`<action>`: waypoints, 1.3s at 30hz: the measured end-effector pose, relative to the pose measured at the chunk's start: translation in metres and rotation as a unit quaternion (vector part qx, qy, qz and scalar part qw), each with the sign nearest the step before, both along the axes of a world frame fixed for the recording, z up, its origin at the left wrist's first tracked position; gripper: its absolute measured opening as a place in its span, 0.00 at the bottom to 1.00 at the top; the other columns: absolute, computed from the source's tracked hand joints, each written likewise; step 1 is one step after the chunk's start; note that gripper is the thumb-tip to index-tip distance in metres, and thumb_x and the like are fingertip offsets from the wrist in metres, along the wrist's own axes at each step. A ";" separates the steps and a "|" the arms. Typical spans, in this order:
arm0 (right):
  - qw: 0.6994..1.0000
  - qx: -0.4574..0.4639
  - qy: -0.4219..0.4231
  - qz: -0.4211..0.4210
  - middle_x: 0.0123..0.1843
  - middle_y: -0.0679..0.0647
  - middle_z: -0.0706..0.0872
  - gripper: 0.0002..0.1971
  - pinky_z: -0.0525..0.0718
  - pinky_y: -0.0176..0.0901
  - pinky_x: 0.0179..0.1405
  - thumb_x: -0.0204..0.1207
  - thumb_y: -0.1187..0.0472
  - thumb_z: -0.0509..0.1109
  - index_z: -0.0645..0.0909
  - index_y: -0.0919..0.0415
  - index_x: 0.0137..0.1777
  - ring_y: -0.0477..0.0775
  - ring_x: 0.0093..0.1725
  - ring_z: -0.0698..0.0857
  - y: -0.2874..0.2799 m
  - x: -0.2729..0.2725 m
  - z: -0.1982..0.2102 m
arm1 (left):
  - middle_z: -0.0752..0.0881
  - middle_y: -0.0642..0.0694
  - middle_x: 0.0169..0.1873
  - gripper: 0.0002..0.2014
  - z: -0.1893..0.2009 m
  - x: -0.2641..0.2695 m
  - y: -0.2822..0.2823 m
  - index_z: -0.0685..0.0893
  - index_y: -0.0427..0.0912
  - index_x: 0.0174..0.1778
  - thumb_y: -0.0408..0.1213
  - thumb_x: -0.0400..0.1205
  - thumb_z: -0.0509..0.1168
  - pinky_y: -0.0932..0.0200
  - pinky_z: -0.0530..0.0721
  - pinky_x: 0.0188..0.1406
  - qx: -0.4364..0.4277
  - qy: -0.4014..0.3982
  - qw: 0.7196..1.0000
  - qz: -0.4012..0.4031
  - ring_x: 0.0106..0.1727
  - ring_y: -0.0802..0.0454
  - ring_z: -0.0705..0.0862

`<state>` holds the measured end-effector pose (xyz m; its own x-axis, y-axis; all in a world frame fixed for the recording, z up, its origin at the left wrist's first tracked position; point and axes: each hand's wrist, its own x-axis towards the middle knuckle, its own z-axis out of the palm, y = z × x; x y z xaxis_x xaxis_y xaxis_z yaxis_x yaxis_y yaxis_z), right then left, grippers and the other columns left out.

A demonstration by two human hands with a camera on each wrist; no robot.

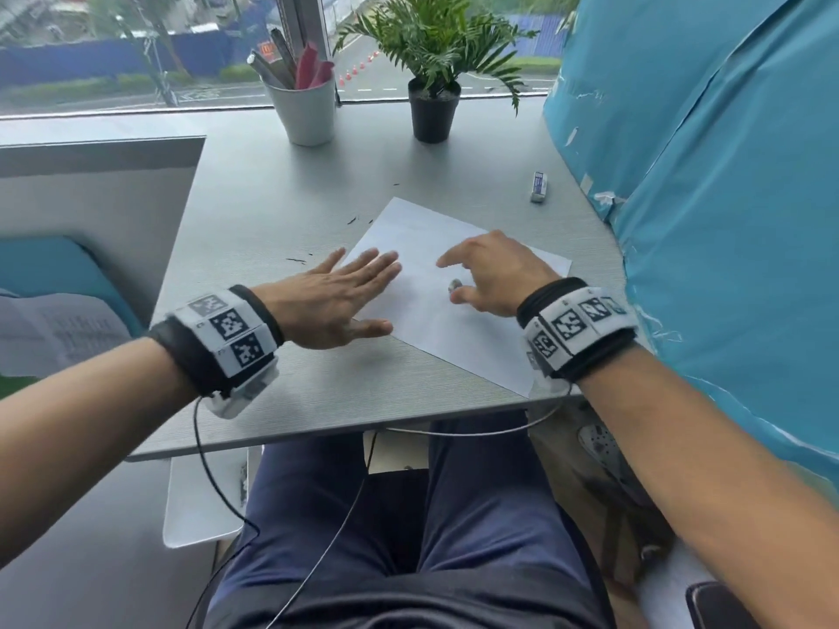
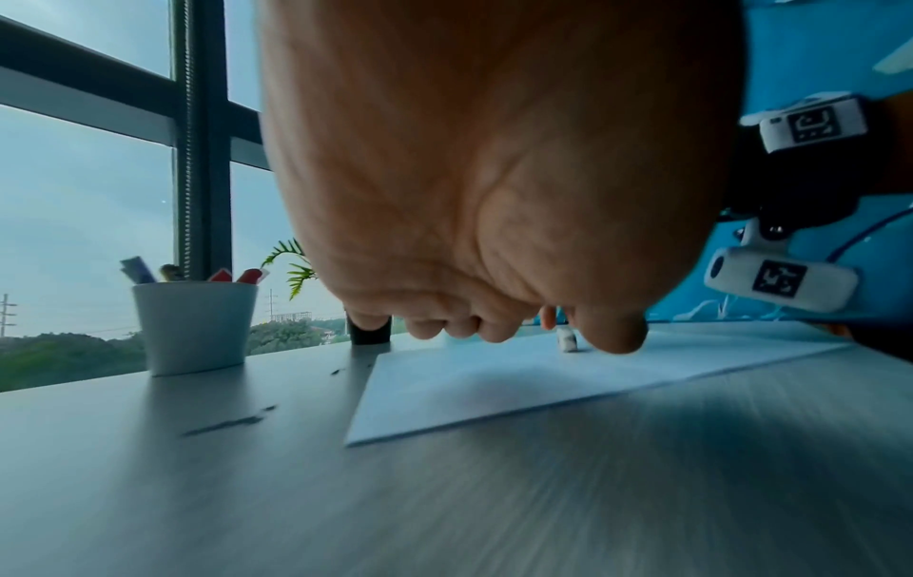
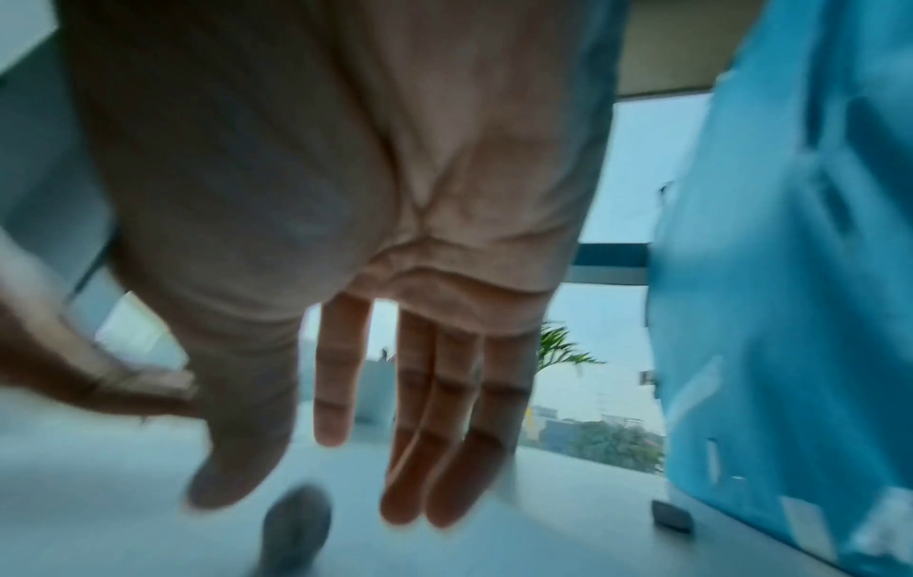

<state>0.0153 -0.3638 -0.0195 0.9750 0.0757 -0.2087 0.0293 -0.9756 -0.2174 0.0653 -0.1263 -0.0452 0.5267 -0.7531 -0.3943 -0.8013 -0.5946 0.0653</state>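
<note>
A white sheet of paper lies askew on the grey table. My left hand rests flat with straight fingers on the sheet's left edge; in the left wrist view the palm hovers low over the paper. Over the sheet's right half, my right hand has relaxed fingers and holds nothing. A small grey stub stands on the paper just beside its thumb. The stub shows upright in the left wrist view and blurred below the right hand as a grey blob.
A white cup of pens and a potted plant stand at the back by the window. A white eraser lies at the right. A blue plastic-covered bulk borders the table's right side. Dark specks lie left of the paper.
</note>
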 end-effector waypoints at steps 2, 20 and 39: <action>1.000 -0.028 -0.008 0.000 0.59 0.54 0.85 0.06 0.81 0.47 0.55 0.72 0.55 0.75 0.84 0.46 0.47 0.58 0.57 0.85 0.007 0.005 -0.003 | 0.32 0.48 0.86 0.42 0.005 0.003 -0.019 0.33 0.45 0.87 0.65 0.86 0.43 0.47 0.32 0.85 -0.004 -0.010 1.000 -0.004 0.86 0.52 0.31; 0.993 -0.010 0.008 -0.118 0.47 0.57 0.84 0.11 0.75 0.42 0.42 0.71 0.60 0.78 0.78 0.54 0.34 0.56 0.47 0.81 -0.070 -0.020 -0.017 | 0.35 0.49 0.87 0.44 -0.008 0.008 -0.117 0.36 0.46 0.88 0.69 0.85 0.43 0.42 0.36 0.86 0.023 0.027 0.999 -0.005 0.88 0.51 0.37; 0.993 -0.018 0.005 -0.119 0.43 0.56 0.85 0.13 0.76 0.43 0.39 0.69 0.61 0.79 0.77 0.53 0.31 0.58 0.44 0.84 -0.068 -0.016 -0.015 | 0.29 0.47 0.85 0.50 -0.001 0.042 -0.022 0.31 0.46 0.86 0.76 0.78 0.37 0.37 0.36 0.85 0.098 0.014 0.984 0.146 0.87 0.47 0.33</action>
<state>-0.0005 -0.4321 -0.0347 0.9624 -0.1650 -0.2159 -0.2055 -0.9618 -0.1811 0.1076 -0.1484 -0.0459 0.6965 -0.4799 -0.5335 -0.5942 -0.8025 -0.0538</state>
